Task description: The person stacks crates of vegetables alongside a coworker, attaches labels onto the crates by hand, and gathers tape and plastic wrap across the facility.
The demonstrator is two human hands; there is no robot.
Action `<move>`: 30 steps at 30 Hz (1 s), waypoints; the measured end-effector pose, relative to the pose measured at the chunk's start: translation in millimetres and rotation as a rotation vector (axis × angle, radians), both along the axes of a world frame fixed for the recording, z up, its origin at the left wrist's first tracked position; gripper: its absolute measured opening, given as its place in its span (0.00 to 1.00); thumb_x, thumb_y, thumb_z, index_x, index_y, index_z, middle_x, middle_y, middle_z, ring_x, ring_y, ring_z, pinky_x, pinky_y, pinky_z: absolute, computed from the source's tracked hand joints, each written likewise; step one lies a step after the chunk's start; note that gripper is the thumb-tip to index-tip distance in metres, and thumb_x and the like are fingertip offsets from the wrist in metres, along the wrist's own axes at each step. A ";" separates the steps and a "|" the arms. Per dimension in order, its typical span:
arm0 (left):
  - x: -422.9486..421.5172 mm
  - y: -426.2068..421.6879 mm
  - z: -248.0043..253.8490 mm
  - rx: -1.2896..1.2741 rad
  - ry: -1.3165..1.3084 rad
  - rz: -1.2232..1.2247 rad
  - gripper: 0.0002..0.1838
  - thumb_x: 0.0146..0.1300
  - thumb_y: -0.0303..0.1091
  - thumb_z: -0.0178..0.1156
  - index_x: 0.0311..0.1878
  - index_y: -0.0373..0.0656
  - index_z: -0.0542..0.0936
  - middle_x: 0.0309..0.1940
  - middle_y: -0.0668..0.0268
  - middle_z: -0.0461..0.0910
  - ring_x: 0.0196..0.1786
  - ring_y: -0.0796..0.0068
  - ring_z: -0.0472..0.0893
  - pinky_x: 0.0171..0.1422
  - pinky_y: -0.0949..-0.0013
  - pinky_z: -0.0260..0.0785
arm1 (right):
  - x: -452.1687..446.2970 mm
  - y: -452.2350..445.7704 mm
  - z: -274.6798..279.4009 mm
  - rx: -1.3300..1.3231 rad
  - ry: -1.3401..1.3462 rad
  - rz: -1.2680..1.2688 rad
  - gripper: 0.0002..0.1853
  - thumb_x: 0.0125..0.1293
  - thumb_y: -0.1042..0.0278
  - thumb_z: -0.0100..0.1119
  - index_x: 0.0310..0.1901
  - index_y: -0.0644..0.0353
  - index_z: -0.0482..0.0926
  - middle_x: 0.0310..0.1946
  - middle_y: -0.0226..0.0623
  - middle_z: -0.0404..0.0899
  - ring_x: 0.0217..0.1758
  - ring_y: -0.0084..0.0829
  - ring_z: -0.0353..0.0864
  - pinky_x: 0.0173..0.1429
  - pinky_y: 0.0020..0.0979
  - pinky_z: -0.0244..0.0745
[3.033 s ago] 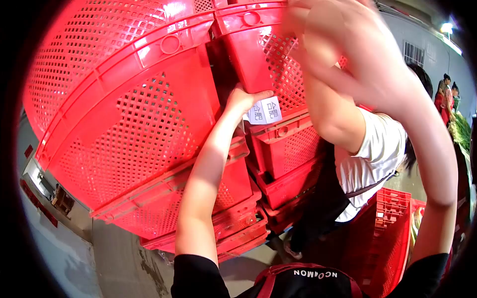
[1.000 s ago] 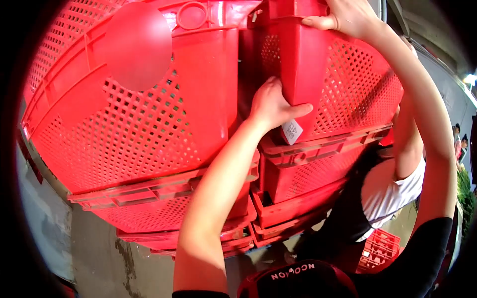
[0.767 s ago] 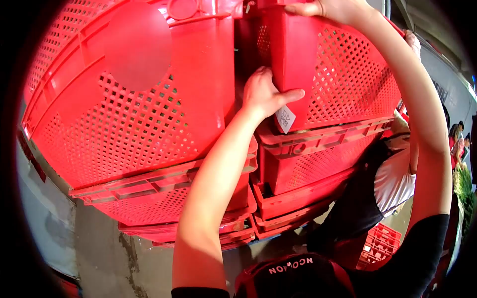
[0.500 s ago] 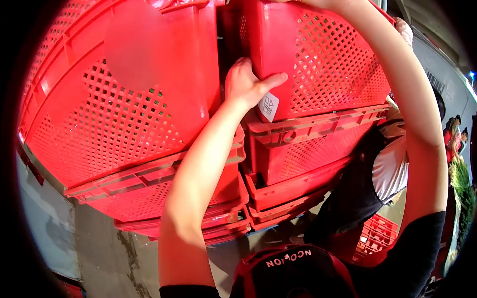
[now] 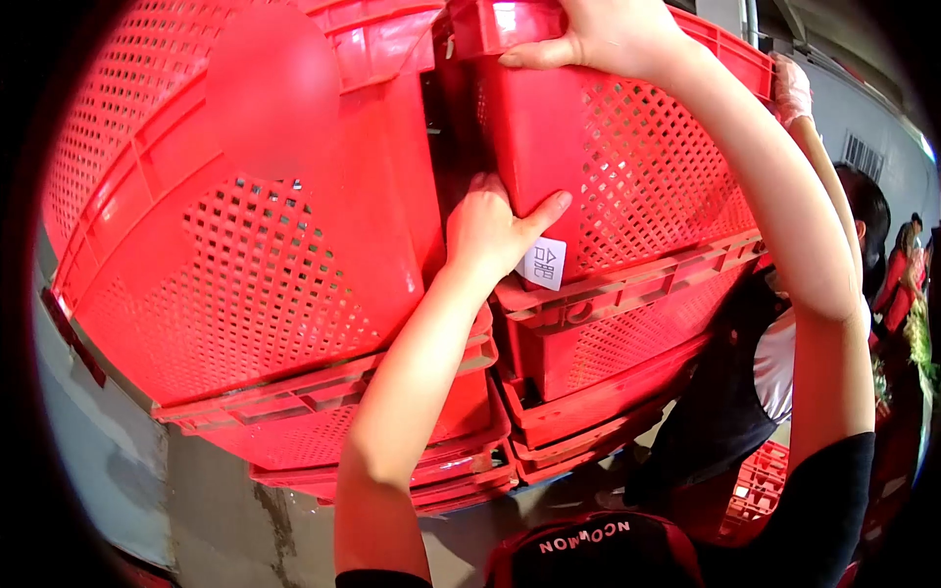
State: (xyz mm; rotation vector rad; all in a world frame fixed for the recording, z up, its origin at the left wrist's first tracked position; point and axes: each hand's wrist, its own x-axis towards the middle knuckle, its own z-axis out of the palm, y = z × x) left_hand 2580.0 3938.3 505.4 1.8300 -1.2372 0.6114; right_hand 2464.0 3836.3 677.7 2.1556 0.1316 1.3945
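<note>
Beside held crate [image 5: 671, 167], seemingly narrow gap [image 5: 452, 137]

Apparently a produce packing area: 2 stacks of red crates [image 5: 284, 265], hard grey floor [image 5: 221, 500] (leafy greens [image 5: 918, 338] far right)

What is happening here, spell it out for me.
A person in black short sleeves has both hands on a red perforated plastic crate. The left hand grips its near corner, beside a white printed label; the right hand is higher up, at its rim. A co-worker in a white top and dark apron has a hand at the far end. The crate appears to rest on a stack of similar red crates.
</note>
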 end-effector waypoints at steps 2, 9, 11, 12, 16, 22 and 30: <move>-4.6 3.5 0.4 0.000 0.036 -0.100 0.28 0.51 0.56 0.59 0.43 0.37 0.77 0.37 0.50 0.78 0.42 0.52 0.77 0.46 0.61 0.68 | -1.3 -0.6 -2.5 0.005 -0.004 0.080 0.36 0.38 0.34 0.62 0.32 0.65 0.67 0.30 0.51 0.71 0.34 0.50 0.73 0.39 0.43 0.69; -46.4 42.5 -1.7 -0.121 -0.160 0.101 0.29 0.49 0.47 0.64 0.45 0.31 0.72 0.29 0.53 0.72 0.33 0.58 0.74 0.36 0.61 0.67 | 4.0 -5.9 -8.1 -0.008 -0.043 0.091 0.34 0.45 0.35 0.57 0.44 0.59 0.74 0.38 0.42 0.74 0.46 0.40 0.73 0.47 0.38 0.68; -78.7 51.4 -17.9 -0.313 0.116 -0.316 0.24 0.50 0.41 0.64 0.45 0.32 0.73 0.27 0.61 0.67 0.30 0.70 0.70 0.32 0.70 0.63 | 3.2 -6.0 -9.7 0.014 -0.066 0.088 0.47 0.36 0.20 0.52 0.51 0.53 0.72 0.43 0.40 0.74 0.49 0.39 0.72 0.48 0.41 0.69; -97.7 55.0 -22.7 -0.343 0.204 -0.467 0.22 0.51 0.40 0.63 0.44 0.33 0.73 0.26 0.63 0.66 0.29 0.72 0.68 0.31 0.72 0.61 | 2.4 -5.0 -10.1 0.032 -0.062 0.061 0.51 0.32 0.17 0.51 0.53 0.52 0.71 0.45 0.39 0.73 0.50 0.40 0.72 0.49 0.42 0.68; -147.4 47.0 -60.0 0.115 -0.296 -0.737 0.15 0.52 0.36 0.61 0.38 0.35 0.75 0.25 0.60 0.67 0.26 0.66 0.68 0.27 0.65 0.59 | -48.8 1.5 -57.4 0.136 0.131 -0.128 0.29 0.48 0.34 0.51 0.41 0.51 0.73 0.42 0.33 0.73 0.49 0.35 0.71 0.47 0.35 0.70; -124.6 62.0 -185.9 0.058 -0.082 -1.007 0.05 0.54 0.28 0.57 0.32 0.36 0.75 0.22 0.59 0.69 0.24 0.62 0.69 0.27 0.65 0.62 | -212.8 72.5 -159.5 0.005 0.548 -0.101 0.12 0.57 0.53 0.49 0.28 0.53 0.69 0.38 0.26 0.72 0.48 0.30 0.71 0.47 0.29 0.70; -108.8 84.2 -306.2 0.182 0.768 -0.945 0.09 0.63 0.28 0.50 0.27 0.35 0.68 0.21 0.70 0.66 0.25 0.80 0.66 0.29 0.75 0.60 | -535.3 167.7 -224.0 0.362 0.387 -1.164 0.23 0.53 0.61 0.58 0.52 0.52 0.72 0.53 0.34 0.70 0.57 0.37 0.67 0.60 0.36 0.63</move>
